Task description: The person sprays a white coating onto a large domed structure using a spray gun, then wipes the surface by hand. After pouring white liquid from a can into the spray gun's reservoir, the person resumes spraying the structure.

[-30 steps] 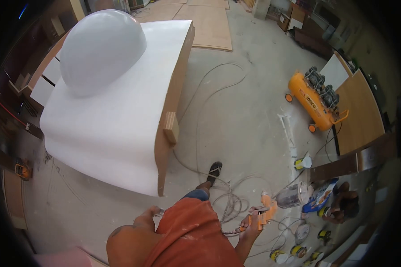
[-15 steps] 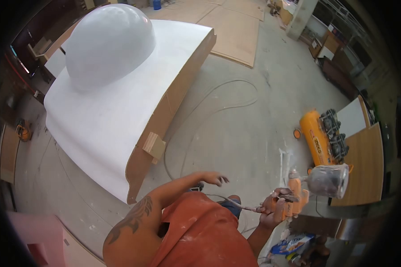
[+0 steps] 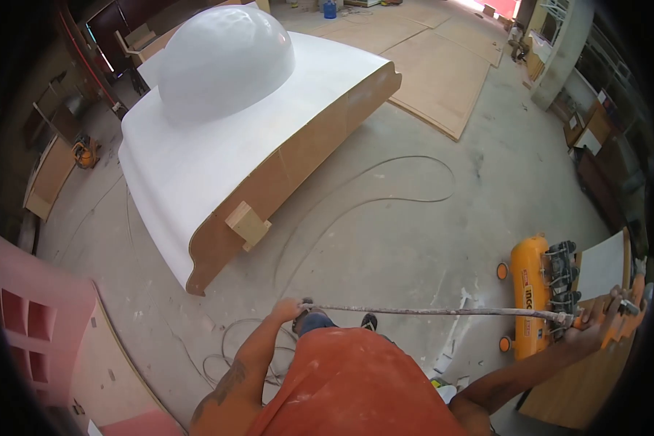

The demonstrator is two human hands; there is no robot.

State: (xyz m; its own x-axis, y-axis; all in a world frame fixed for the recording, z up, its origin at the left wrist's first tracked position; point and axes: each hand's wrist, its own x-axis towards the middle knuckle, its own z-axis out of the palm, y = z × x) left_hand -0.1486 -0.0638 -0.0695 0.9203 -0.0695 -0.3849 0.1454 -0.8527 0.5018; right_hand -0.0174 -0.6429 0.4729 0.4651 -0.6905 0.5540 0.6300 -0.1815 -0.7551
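My right hand [image 3: 594,325] is far out to the right, its fingers wrapped round an orange spray gun [image 3: 618,330]. Part of the gun sinks into the dark edge of the picture. A pale, paint-spotted hose [image 3: 429,312] runs almost level from the gun to my left hand [image 3: 289,309], which is closed on it near my knees. Ahead to the left stands a large white moulded form [image 3: 225,152] with a glossy dome [image 3: 225,62] and a brown board side. A wooden block [image 3: 247,225] sticks out of that side. Neither hand touches the form.
A yellow air compressor [image 3: 528,291] stands close to my right arm. More hose loops [image 3: 443,196] across the concrete floor. Large flat boards [image 3: 436,94] lie beyond the form. Pink panelling [image 3: 51,291] rises at lower left, and a pillar [image 3: 565,62] stands at upper right.
My right hand has carried the spray gun out to the right. My left hand, free before, now grips the hose, which is stretched between both hands. The view has shifted.
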